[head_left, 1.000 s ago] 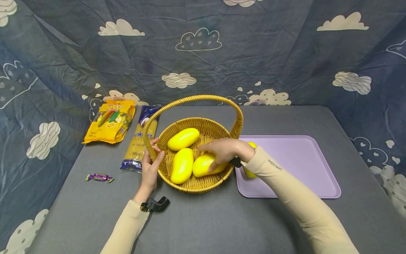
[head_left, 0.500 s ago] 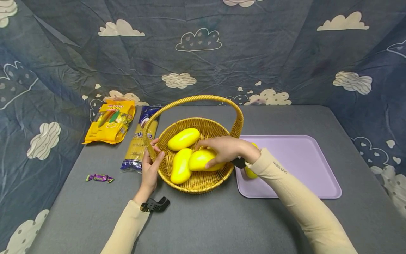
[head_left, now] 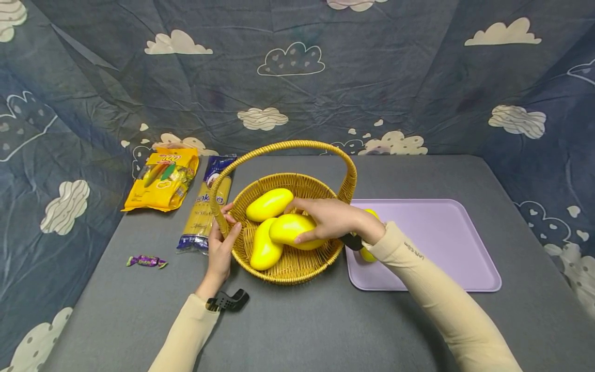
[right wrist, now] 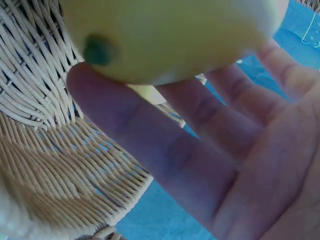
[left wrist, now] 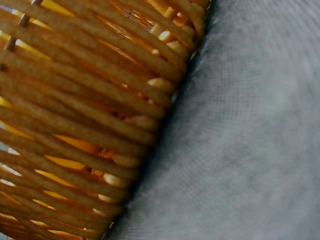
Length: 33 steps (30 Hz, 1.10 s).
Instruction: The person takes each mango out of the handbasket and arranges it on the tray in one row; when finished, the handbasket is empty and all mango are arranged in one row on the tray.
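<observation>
In the head view a yellow mango [head_left: 290, 230] is gripped by my right hand [head_left: 327, 219], raised a little inside the golden wicker basket [head_left: 288, 277]. Its left end overlaps another mango [head_left: 264, 253] below it, and a third mango [head_left: 269, 204] lies at the back of the basket. From the right wrist, the held mango [right wrist: 175, 40] shows a dark green stem spot, with my fingers [right wrist: 165, 135] along its underside. My left hand [head_left: 222, 245] holds the basket's left rim by the handle base; the left wrist view shows only wicker wall [left wrist: 85, 100] and tabletop.
A lilac tray [head_left: 432, 248] lies right of the basket, with a yellow fruit [head_left: 368, 255] on it partly hidden by my right wrist. To the left are a spaghetti pack [head_left: 200, 217], a yellow candy bag [head_left: 160, 181] and a purple wrapped candy [head_left: 146, 261]. The basket handle [head_left: 297, 143] arches overhead.
My right hand has lifted the mango slightly and shifted it left and away from me, over the neighbouring mango. The left hand and the basket have stayed put.
</observation>
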{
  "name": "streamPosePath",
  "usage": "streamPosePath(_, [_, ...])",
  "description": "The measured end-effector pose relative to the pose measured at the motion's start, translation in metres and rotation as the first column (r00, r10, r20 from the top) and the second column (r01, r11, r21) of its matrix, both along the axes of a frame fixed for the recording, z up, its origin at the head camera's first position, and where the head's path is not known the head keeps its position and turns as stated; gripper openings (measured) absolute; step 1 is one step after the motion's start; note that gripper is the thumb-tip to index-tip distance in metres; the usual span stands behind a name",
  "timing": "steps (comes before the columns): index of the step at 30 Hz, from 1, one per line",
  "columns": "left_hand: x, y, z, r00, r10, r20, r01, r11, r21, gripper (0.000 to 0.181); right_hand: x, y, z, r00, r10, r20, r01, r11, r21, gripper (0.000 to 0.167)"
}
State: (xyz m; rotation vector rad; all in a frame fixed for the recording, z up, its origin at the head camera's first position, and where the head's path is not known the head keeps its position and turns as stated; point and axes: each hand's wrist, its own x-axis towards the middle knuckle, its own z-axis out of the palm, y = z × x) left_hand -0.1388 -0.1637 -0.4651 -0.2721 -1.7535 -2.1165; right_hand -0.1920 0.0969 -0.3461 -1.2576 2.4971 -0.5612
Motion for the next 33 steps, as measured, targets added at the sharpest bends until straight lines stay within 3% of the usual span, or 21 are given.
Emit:
streamPosePath(14, [0.000, 0.000, -0.001, 1.000, -0.004, -0.010, 0.004, 1.000, -0.022, 0.022, 0.007, 0.004, -0.002, 0.989, -0.142, -0.041, 0.132, 0.974, -0.184, 0.060])
streamPosePath(22, [0.000, 0.000, 0.000, 1.000, 0.004, -0.008, -0.004, 1.000, -0.012, 0.023, 0.015, 0.009, 0.000, 0.972, -0.234, -0.027, 0.209, 0.912, -0.352, 0.061])
streamPosePath(33, [0.002, 0.000, 0.003, 1.000, -0.010, 0.000, 0.010, 1.000, -0.021, 0.019, 0.031, 0.022, -0.003, 0.950, -0.312, -0.016, 0.268, 0.837, -0.477, 0.059])
